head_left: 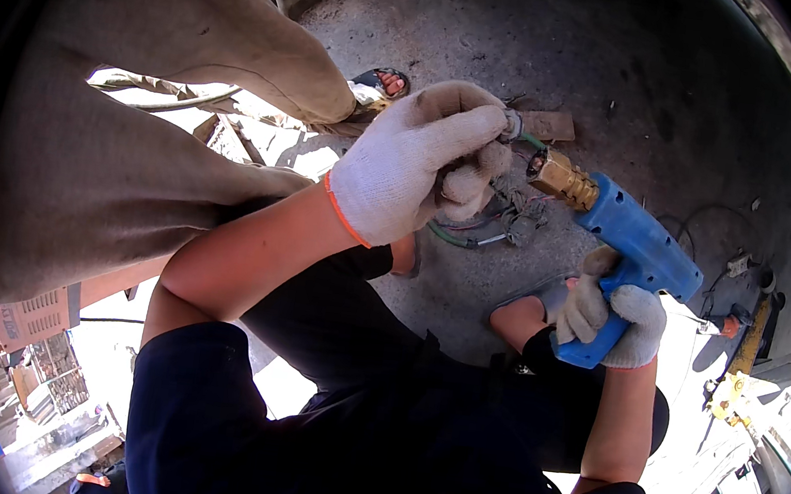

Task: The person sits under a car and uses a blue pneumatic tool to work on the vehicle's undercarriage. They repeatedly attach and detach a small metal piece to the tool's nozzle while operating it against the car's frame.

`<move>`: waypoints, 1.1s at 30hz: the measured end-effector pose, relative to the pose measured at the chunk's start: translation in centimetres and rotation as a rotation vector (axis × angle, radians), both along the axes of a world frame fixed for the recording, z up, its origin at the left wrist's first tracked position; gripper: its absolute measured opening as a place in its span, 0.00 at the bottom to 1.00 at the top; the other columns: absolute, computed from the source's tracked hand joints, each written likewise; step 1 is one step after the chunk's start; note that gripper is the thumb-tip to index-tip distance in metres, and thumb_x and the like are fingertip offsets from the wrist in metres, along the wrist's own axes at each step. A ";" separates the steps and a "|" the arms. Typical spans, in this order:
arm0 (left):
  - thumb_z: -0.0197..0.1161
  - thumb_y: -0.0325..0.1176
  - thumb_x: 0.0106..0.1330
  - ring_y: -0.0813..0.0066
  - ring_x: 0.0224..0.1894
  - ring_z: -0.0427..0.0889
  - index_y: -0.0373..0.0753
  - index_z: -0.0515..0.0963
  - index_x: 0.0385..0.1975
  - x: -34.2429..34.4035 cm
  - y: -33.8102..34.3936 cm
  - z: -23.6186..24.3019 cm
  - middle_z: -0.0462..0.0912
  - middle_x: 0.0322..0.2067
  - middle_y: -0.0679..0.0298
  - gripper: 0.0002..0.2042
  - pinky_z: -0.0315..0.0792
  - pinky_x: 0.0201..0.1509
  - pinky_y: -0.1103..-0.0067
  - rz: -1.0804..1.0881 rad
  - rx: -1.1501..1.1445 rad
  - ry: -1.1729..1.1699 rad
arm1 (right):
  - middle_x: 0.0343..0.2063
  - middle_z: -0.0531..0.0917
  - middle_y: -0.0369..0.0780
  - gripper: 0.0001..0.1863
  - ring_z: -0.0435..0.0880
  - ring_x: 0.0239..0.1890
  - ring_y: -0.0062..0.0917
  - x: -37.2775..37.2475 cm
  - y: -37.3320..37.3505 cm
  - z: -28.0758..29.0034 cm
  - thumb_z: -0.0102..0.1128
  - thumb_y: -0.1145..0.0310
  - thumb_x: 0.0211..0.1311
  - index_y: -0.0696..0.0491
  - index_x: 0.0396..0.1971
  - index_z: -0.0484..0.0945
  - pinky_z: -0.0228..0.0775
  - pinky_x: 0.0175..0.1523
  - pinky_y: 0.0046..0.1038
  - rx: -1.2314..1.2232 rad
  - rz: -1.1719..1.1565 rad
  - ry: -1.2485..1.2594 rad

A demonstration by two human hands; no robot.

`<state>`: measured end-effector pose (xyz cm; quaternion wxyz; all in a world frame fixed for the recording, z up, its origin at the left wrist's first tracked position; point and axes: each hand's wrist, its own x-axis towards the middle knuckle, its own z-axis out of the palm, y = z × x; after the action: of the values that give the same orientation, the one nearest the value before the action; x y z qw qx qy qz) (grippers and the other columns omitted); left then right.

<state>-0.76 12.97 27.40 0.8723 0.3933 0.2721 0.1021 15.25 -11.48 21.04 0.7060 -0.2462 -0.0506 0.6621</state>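
Observation:
My right hand (623, 324), in a whitish work glove, is wrapped round the grip of a blue gun-shaped tool (645, 238). A stubby brass nozzle (564, 179) sticks out of its front end, pointing up and left toward my other hand. My left hand (441, 150), in a white knitted glove with an orange cuff, is closed in a pinch just short of the nozzle. At its fingertips shows a small greyish ring-like piece (513, 124). A thin green line (531, 139) runs between there and the nozzle; I cannot tell what it belongs to.
A person in loose brown trousers (197, 19) stands close on my left, a sandalled foot (382, 81) near my left hand. A brownish block (548, 125) and tangled cables (521, 217) lie on the grey floor. An orange machine (36, 315) stands at lower left.

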 end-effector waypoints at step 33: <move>0.62 0.22 0.69 0.86 0.18 0.65 0.30 0.79 0.47 0.0 -0.8 0.7 0.74 0.21 0.68 0.10 0.55 0.21 0.85 -0.006 0.295 0.042 | 0.19 0.74 0.41 0.21 0.77 0.19 0.30 -0.2 -0.3 -0.2 0.62 0.67 0.59 0.56 0.51 0.73 0.74 0.31 0.38 0.060 0.034 0.026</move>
<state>-0.77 12.16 28.07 0.7995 0.5200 0.2710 0.1301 15.03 -11.78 20.84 0.7023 -0.2153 -0.0656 0.6754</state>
